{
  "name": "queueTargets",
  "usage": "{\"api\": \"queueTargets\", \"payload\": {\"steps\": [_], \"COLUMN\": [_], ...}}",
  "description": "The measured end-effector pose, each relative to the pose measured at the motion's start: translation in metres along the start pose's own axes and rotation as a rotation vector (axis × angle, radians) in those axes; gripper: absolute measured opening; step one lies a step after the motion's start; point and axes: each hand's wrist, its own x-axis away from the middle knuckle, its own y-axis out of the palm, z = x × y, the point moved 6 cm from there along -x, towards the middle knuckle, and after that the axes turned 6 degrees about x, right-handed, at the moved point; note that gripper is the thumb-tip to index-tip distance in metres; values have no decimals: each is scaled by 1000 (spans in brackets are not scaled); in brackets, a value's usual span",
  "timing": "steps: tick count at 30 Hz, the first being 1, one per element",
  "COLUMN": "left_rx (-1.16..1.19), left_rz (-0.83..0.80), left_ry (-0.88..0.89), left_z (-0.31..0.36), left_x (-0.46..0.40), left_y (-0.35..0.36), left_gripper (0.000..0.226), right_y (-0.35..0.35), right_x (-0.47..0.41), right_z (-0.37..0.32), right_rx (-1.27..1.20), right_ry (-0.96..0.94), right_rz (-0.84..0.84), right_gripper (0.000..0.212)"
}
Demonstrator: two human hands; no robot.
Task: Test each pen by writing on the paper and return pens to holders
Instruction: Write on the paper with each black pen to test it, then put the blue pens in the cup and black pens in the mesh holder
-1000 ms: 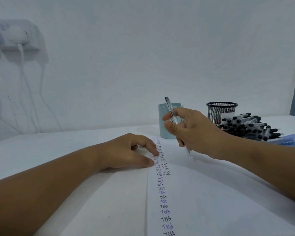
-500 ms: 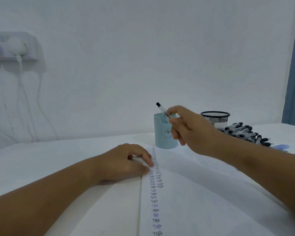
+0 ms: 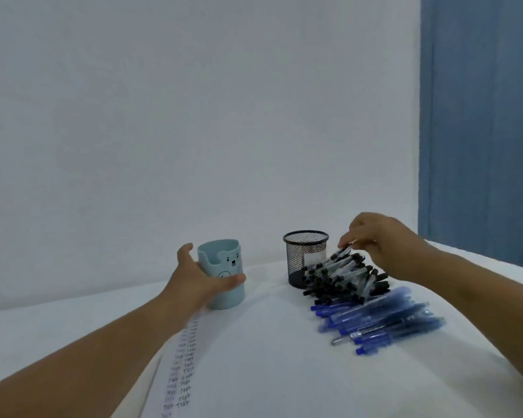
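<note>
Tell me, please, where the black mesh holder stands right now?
In the head view, the black mesh holder stands right of centre on the table, between the blue bear cup and the black-capped pen pile leaning against it.

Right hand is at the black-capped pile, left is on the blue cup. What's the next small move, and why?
Probably lift the black-capped pen that the right hand is pinching clear of the black-capped pile and carry it to the paper. The fingertips are already closed on its upper end, and the column of test words has room beside it. The left hand wraps the blue cup, steadying it.
</note>
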Motion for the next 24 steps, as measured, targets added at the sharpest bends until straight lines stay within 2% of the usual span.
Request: {"api": "queueTargets", "payload": {"steps": [1, 3, 5, 7, 10, 14, 19, 24], "left_rx": [55, 92, 61, 55, 7, -41, -283, -362], "left_rz": [40, 131, 195, 220, 130, 6, 42, 32], "left_ry": [-11, -3, 56, 136, 254, 291, 455, 556], "left_z": [-6, -14, -12, 0, 28, 34, 30, 36], "left_x": [-5, -11, -9, 0, 22, 62, 89, 105], "left_y": [6, 13, 16, 21, 33, 52, 47, 48], "left_gripper": [127, 110, 89, 80, 77, 69, 77, 85], "right_y": [6, 16, 25, 30, 25, 16, 16, 6], "right_x": [4, 5, 3, 3, 4, 8, 8, 18], "right_z": [6, 13, 13, 10, 11, 9, 3, -1], "right_rx": [-13, -21, -15, -16, -4, 36, 45, -92], "right_ry": [7, 6, -19, -52, -26, -6, 81, 157], "right_rz": [11, -13, -42, -31, 49, 95, 50, -28], "right_gripper": [38, 39, 42, 37, 28, 14, 17, 15]}}
